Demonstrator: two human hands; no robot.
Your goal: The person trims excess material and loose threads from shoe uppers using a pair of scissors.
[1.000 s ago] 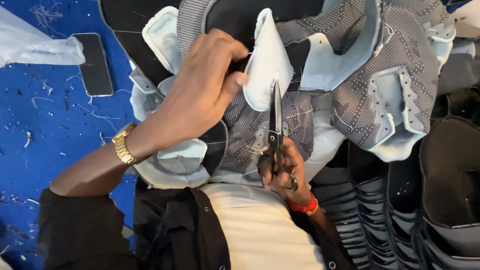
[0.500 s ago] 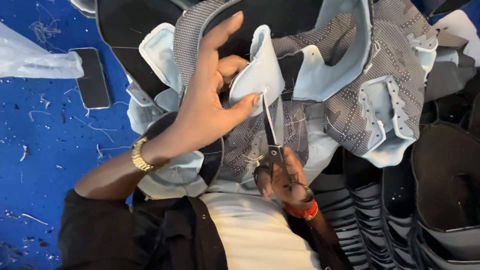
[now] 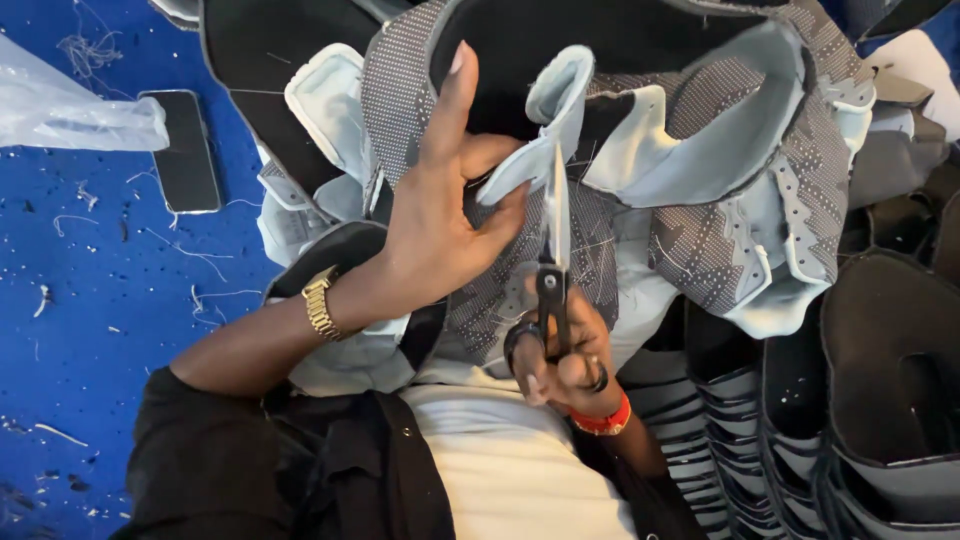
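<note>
Left hand (image 3: 440, 240): pinches pale-blue flap (image 3: 545, 130) of the shoe upper (image 3: 700, 190) on the lap.
Right hand (image 3: 565, 360): closed around scissors (image 3: 553, 250), blades at flap.
Handling: soft, light, floppy; best gripped near the cut edge, I judge.

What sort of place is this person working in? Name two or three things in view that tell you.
Probably a shoe-making workshop. Stitched grey-and-pale-blue shoe uppers are heaped in the lap, black shoe parts are stacked alongside, the right hand holds scissors, and thread scraps litter the blue floor.
</note>
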